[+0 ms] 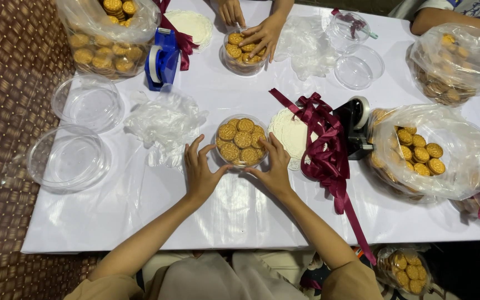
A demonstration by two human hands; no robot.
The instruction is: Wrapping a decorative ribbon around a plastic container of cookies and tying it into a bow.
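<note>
Cupping the round clear plastic tub of golden biscuits (242, 141) from both sides, the left hand (201, 169) and right hand (273, 166) press their fingertips against its wall, thumbs meeting at the near edge; the fingers are curved and grasping the tub, not clenched. The tub stands on the white plastic-covered table (234, 216), and everything else is placed from it: a white paper doily (290, 133) lies just to its right, a tangle of dark red satin ribbon (323, 144) beyond that, and crumpled clear plastic gloves (165, 125) just to its left. I judge the chief risk to be squeezing: thin plastic walls may flex and crack the tightly packed top layer of biscuits, or the slick table cover could let the tub slide toward the doily. Both wrists are low and angled inward, forearms converging from the near table edge. Across from the tub, another person's hands (262, 33) rest on a second biscuit tub (244, 53).
</note>
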